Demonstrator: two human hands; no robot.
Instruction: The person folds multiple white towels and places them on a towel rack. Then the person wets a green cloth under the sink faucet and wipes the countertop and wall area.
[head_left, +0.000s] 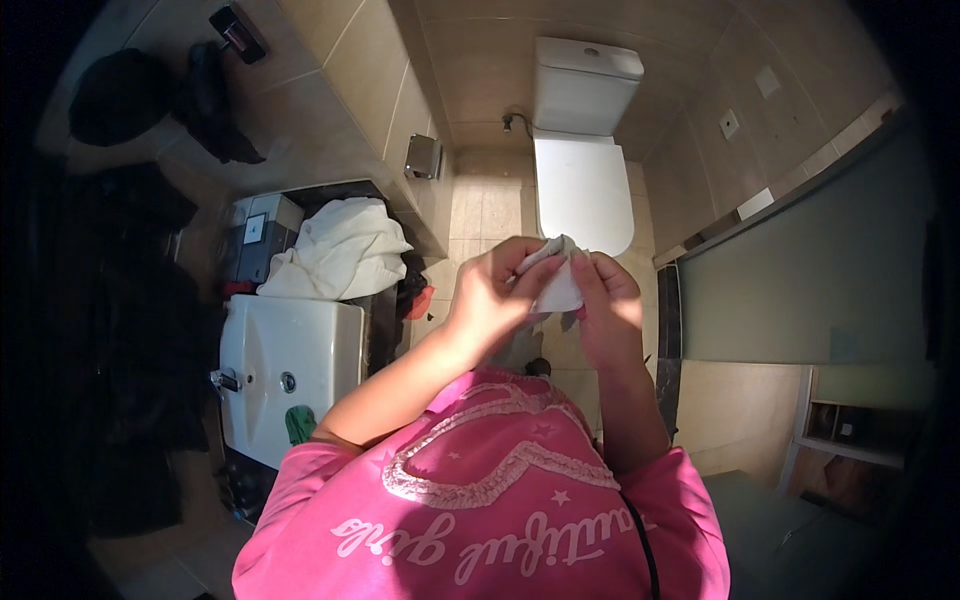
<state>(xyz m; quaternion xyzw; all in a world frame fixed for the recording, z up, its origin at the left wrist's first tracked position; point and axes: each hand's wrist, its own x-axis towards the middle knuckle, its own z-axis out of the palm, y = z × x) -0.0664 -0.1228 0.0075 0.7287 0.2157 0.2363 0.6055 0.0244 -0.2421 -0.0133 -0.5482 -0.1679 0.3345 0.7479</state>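
Observation:
Both of my hands are raised in front of my chest, near the front edge of the closed toilet lid (583, 187) as seen from above. My left hand (491, 281) pinches a small white cloth or tissue (559, 291) between thumb and fingers, at its upper left. From the other side my right hand (609, 296) grips the same piece by its upper right edge. The lower part of the white piece hangs between the hands. Whether it is fabric or paper I cannot tell.
At left, a white washbasin (259, 337) has a chrome tap (225, 380) and a green cloth (300, 424) in it. A crumpled white towel (341, 251) lies beside a grey box (262, 236). A metal paper holder (424, 157) is on the wall; a frosted glass panel (795, 277) stands right.

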